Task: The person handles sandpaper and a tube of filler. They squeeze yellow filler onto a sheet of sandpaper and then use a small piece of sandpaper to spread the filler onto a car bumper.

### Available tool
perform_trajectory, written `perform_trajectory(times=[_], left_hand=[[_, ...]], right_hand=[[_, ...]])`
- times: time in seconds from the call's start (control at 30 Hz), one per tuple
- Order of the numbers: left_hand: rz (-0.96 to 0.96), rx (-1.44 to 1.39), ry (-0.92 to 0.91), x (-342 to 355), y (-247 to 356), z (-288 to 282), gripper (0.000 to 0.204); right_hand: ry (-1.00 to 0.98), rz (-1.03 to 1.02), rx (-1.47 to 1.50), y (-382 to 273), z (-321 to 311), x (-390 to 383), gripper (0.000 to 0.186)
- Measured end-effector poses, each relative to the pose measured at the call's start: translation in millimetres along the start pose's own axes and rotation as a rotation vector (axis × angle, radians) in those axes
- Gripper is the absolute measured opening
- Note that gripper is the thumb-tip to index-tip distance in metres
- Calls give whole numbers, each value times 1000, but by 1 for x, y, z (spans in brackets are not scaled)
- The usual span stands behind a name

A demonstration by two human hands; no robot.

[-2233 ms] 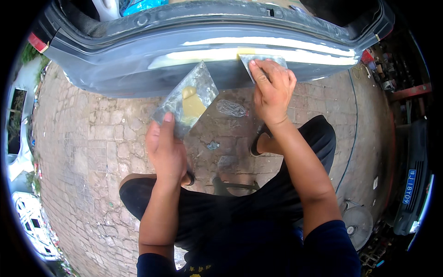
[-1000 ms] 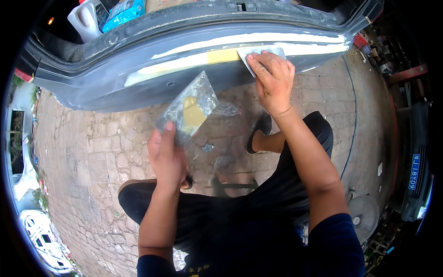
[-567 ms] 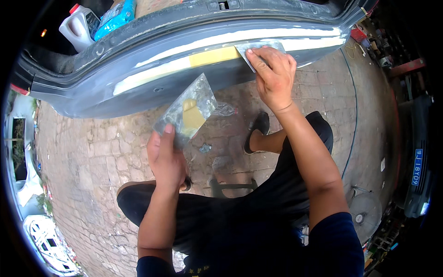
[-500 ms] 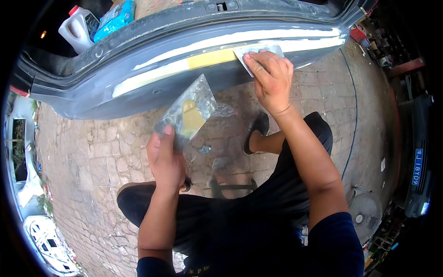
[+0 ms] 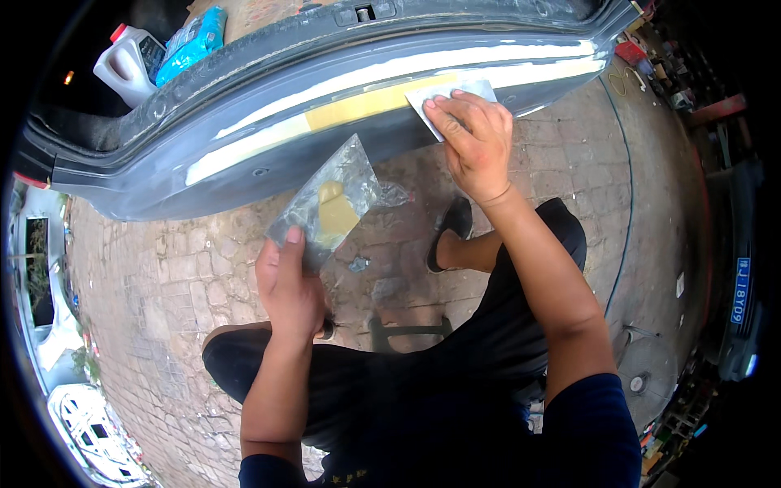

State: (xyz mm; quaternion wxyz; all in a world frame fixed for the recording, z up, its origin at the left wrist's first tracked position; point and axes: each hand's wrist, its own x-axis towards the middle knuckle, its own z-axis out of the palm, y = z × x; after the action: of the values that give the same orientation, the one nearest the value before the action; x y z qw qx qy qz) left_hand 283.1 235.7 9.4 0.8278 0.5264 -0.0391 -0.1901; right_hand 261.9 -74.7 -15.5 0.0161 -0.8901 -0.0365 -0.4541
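Note:
My left hand [image 5: 289, 281] grips a flat grey putty plate [image 5: 297, 203] by its lower corner, thumb on top. A lump of yellowish putty [image 5: 335, 213] lies on that plate. With fingers pressed on its face, my right hand [image 5: 476, 142] holds a thin pale spreader [image 5: 425, 99] against the car bumper [image 5: 244, 179]. The spreader's upper edge meets a band of yellow putty [image 5: 358, 107] on the bumper. White filler strips [image 5: 252, 146] run along the bumper on either side of and above the yellow band.
A white jug [image 5: 126, 69] and a blue packet [image 5: 191, 45] stand behind the bumper's edge at the upper left. A hose [image 5: 625, 179] crosses the brick floor [image 5: 163, 285] on the right. A fan [image 5: 647, 382] is at the lower right; white car panels [image 5: 93, 431] lie at the far left.
The bumper has shifted slightly left and down in view. My right hand still presses the spreader on the bumper, and the left still holds the plate, almost unmoved.

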Motion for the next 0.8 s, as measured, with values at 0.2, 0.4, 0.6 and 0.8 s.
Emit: perform_trajectory(times=[0.2,0.4,0.6,0.8], left_hand=[[-7,-28,-6,-1,1,7,34],[-6,60,-39,-1,-7,10,38],[-17,-10,-25,-1,-8,23,33],[-29,82,-74,2,-21,26,38]], right_hand=[[9,6,9,14,-16,-1,41],[5,0,16,42,-16,3,39],[-49,4,43,43,-23,-21,39],[46,-3,-23,77,-28,2,40]])
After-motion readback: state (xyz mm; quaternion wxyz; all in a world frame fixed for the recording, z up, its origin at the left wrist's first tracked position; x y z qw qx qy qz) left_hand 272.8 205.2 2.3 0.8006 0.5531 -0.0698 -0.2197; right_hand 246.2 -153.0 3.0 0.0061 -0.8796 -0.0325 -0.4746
